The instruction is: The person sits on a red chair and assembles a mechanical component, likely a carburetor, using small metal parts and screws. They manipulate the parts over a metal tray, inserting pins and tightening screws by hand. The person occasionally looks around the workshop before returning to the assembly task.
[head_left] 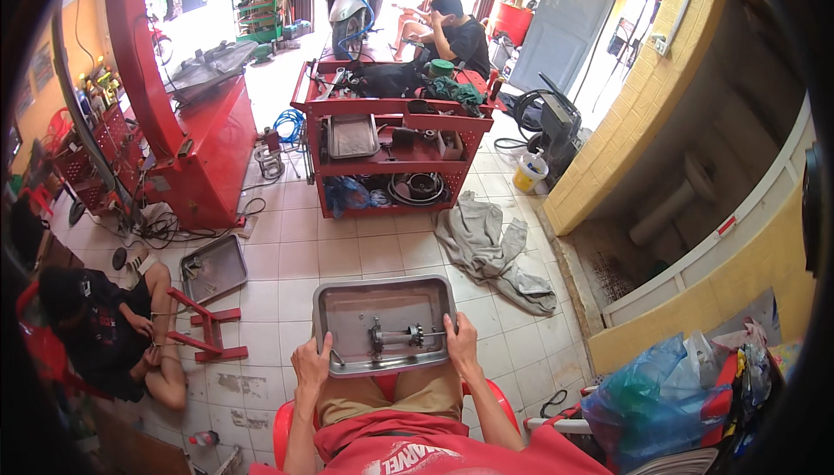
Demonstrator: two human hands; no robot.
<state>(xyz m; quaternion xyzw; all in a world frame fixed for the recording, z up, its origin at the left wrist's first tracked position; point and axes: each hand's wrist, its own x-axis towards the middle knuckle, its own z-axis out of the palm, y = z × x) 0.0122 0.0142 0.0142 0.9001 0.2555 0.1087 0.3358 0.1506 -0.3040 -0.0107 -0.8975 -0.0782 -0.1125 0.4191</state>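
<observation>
A grey metal tray [382,300] rests over my lap, held by its two sides. My left hand [310,359] is closed on the left rim, its thumb over the edge beside a small metal pin [337,359]. On the opposite rim my right hand [463,343] is closed too, with the thumb pointing inward. Inside the tray lies a metal shaft with gears [398,336], on its side, nearer the front wall. Its thin right end reaches toward my right thumb; whether they touch I cannot tell. The fingers beneath the rim are mostly hidden.
Ahead stands a red tool trolley [395,167] loaded with tools. A grey cloth [495,245] lies on the tiles. To the left are another metal tray [215,267], a small red stool [208,332] and a seated person [100,332]. Plastic bags [651,397] are piled at right.
</observation>
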